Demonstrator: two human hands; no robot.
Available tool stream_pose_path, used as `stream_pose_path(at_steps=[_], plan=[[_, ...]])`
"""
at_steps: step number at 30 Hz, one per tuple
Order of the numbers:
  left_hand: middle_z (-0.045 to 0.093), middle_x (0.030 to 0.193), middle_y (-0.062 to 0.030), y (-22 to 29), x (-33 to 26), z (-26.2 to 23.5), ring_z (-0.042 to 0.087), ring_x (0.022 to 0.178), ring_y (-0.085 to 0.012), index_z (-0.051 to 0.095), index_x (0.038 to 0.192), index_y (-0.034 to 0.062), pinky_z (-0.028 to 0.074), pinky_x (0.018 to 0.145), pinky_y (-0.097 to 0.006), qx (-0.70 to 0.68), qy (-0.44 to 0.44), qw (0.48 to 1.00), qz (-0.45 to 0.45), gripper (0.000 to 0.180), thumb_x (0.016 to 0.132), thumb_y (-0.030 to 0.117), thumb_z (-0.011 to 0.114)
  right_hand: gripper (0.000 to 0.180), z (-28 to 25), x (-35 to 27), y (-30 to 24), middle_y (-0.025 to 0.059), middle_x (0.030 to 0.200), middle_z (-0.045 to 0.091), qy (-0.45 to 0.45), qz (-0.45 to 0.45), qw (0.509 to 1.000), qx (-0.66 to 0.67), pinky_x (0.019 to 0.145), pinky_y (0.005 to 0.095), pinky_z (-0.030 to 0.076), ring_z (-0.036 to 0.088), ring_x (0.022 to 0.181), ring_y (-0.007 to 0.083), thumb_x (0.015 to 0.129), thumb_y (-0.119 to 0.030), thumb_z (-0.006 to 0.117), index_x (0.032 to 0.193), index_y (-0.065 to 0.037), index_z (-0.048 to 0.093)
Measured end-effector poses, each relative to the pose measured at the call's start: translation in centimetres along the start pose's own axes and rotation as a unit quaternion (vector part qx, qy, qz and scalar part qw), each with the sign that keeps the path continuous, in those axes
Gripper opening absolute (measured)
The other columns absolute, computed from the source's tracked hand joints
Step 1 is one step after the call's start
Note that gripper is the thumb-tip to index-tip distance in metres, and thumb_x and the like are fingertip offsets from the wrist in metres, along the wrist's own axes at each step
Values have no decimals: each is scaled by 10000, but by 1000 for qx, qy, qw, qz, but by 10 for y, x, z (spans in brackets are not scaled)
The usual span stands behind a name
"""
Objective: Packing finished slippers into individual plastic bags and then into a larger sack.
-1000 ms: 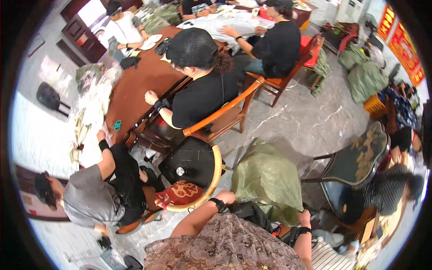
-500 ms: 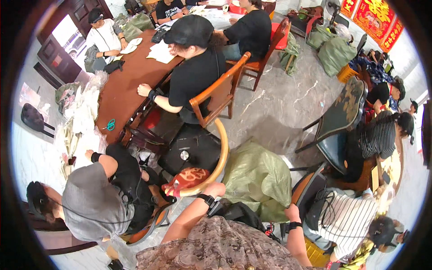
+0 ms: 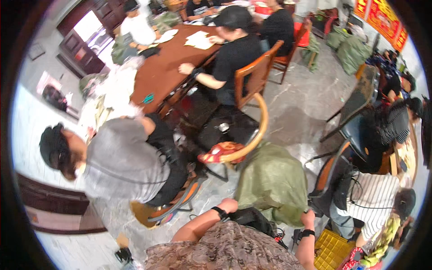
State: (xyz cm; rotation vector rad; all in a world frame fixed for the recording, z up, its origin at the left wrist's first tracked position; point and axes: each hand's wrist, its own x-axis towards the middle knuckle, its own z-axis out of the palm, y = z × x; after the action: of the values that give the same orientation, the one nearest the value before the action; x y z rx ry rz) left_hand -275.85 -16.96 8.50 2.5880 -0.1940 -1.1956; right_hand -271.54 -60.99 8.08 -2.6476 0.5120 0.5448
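Observation:
A big, bulging green woven sack point(image 3: 272, 182) stands right in front of me on the floor. At its near right corner my right hand point(image 3: 308, 218) is closed on the material. My left hand point(image 3: 228, 205) is closed at the sack's near left edge, its fingertips hidden from view. Black cloth or a black bag point(image 3: 249, 219) lies between my hands, against my patterned top. Both wrists carry dark bands.
Beyond the sack is a black-seated chair point(image 3: 225, 128) with a curved wooden rail and red cloth. A person in grey point(image 3: 126, 157) sits left; another in stripes point(image 3: 371, 202) sits right, near a yellow basket point(image 3: 332, 252). A brown table point(image 3: 157, 72) stands further off.
My view has shifted, so the room appears further right and the seated person in grey shows more fully. Both hands stay at the sack's near edge. The sack's near part looks more drawn in.

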Motion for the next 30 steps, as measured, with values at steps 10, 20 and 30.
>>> stream_pose_path(at_steps=[10, 20, 30], plan=[[710, 900, -124, -54, -135, 80, 681, 864, -326, 736, 859, 76, 545, 696, -450, -50, 97, 994, -16, 193, 758, 145, 587, 337, 31, -131, -2, 318, 884, 641, -32, -92, 993, -64, 728, 472, 489, 617, 873, 466, 764, -199, 627, 946, 83, 644], [694, 931, -177, -38, -274, 287, 660, 886, -371, 732, 889, 64, 520, 723, -464, -168, 0, 976, -139, 224, 756, 136, 566, 365, 115, -232, 69, 330, 843, 641, -80, -185, 973, -111, 745, 469, 500, 651, 859, 441, 665, -185, 629, 883, 107, 647], [676, 1006, -210, -43, -402, 441, 640, 970, -399, 718, 946, 39, 505, 790, -524, -324, 66, 919, -216, 276, 779, 123, 515, 369, 143, -345, 4, 322, 892, 630, -113, -302, 927, -194, 800, 503, 482, 595, 922, 485, 680, -166, 611, 959, 76, 609]])
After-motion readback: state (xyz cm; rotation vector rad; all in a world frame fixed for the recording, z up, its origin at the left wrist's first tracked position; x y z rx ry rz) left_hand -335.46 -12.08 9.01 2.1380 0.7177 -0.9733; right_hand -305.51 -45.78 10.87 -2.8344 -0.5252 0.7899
